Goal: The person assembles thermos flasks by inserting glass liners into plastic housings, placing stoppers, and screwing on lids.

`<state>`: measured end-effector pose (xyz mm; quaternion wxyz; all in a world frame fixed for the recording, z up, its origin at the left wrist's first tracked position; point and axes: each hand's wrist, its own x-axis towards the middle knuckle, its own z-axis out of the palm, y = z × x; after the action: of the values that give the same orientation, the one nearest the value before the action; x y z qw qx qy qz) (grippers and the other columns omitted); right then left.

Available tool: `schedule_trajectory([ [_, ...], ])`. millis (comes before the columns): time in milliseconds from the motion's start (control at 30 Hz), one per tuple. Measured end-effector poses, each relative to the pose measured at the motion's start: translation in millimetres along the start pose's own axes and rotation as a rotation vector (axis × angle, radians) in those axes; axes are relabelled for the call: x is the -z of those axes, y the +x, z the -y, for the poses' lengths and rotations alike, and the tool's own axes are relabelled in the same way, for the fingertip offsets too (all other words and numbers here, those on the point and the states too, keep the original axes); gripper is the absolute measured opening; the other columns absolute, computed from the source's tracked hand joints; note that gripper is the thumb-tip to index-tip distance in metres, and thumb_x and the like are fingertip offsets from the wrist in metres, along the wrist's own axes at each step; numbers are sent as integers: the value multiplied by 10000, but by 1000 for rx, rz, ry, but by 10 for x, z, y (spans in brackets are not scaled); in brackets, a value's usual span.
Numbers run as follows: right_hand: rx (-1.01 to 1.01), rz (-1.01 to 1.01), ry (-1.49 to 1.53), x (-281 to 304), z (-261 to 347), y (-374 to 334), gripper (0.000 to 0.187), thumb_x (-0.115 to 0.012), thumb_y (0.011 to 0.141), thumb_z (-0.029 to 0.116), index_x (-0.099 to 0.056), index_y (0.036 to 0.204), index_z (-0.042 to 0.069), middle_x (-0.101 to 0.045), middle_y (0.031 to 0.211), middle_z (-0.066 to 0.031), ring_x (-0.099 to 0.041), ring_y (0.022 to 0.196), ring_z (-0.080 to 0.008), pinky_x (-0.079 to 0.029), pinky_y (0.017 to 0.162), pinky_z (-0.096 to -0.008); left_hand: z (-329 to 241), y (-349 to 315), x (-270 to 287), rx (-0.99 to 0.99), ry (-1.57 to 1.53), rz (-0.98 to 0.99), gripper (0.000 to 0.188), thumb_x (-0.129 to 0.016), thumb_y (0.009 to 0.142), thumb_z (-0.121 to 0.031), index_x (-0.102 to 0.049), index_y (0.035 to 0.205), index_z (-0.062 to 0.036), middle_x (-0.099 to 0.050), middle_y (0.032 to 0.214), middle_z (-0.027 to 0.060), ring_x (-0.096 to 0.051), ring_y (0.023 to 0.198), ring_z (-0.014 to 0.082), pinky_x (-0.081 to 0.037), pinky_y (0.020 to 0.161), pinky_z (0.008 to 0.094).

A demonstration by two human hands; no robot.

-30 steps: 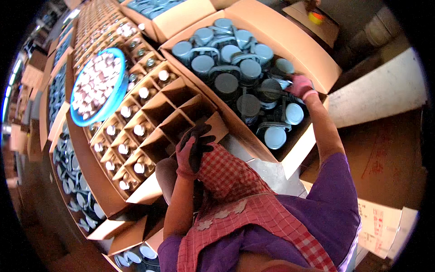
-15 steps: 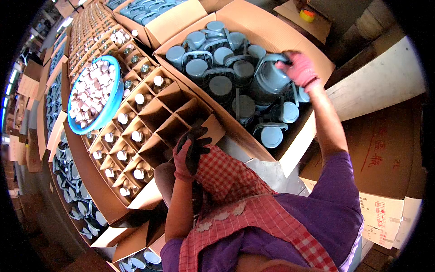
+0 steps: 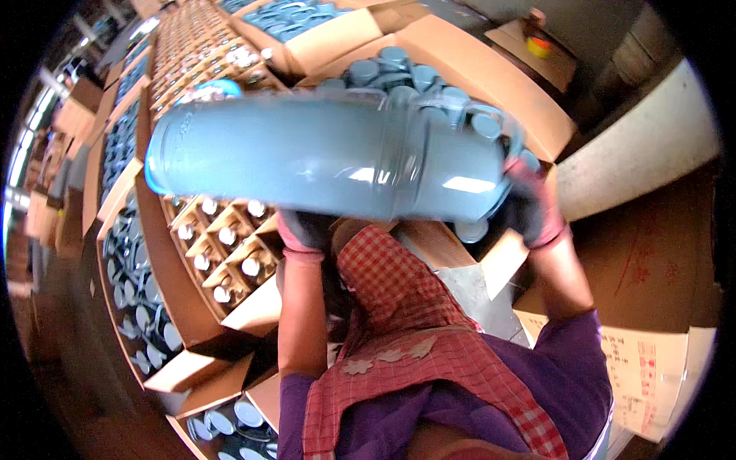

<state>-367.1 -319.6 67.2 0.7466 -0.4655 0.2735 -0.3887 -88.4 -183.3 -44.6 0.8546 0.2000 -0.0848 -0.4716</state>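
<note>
Presently, jar [image 3: 284,157] lies sideways in midair above divided box [image 3: 253,309]; right hand [image 3: 531,207] grips its right end; left hand [image 3: 303,230] at near side, fingers partly hidden, grip cannot be told. Supporting the long left end should limit tipping.

Down here I can see a patch of smooth, pale grey floor [image 3: 474,295] between the boxes. Just beyond it, to the right, sits a long, open tan cardboard carton [image 3: 498,84]; beside it to the left, a tan cardboard carton with a grid of dividers [image 3: 257,308]. Farther left is a deep, open brown carton [image 3: 180,371]. Their undersides are hidden, so I can't tell whether each rests directly on the floor.
</note>
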Motion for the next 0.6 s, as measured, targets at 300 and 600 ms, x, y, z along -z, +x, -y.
schedule_trajectory([
  [300,-296,1033,-872,-591,-987,-542,569,-689,758,289,-468,1230,62,-460,1244,-113,-450,1117,-222,-316,978,-353,-895,-526,1227,-283,524,-280,319,-471,857,-230,-542,1130,-81,-594,1061,53,-560,947,186,-446,808,324],
  [600,928,609,-1031,-2194,-334,584,409,-599,787,231,-550,1130,12,-545,1146,-166,-526,1050,-281,-361,938,-346,-84,-776,1409,-395,1182,-147,365,-497,799,-289,-549,1111,-107,-598,1037,39,-557,914,192,-440,793,338],
])
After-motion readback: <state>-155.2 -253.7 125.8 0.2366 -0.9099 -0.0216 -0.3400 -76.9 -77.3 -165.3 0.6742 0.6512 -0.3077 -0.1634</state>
